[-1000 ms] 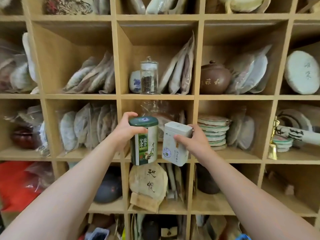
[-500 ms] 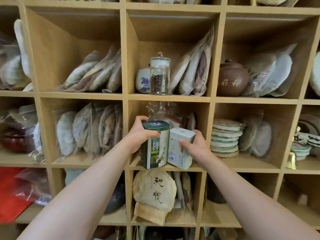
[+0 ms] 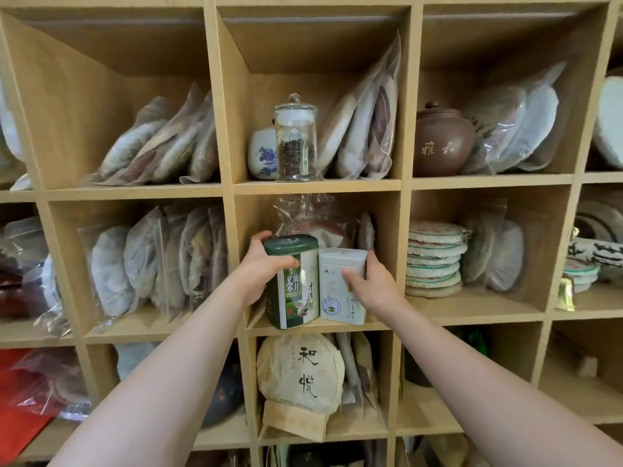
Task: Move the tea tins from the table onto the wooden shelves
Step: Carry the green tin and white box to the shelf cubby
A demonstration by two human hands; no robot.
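Tins at the front edge of the middle shelf cubby point(image 3: 323, 326), side by side. My left grip point(image 3: 261, 267) wraps the green tin point(image 3: 292, 281), right grip point(image 3: 369, 284) pinches the white tin point(image 3: 340, 288). Probably light, rigid, slick: hold the upper sides.

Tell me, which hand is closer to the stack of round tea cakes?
The right hand. It grips the white tin one cubby left of the stack of tea cakes. The left hand grips the green tin, farther left.

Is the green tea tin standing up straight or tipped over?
Standing up. The green tea tin has its lid on top and its base at the shelf's front edge, gripped by the left hand.
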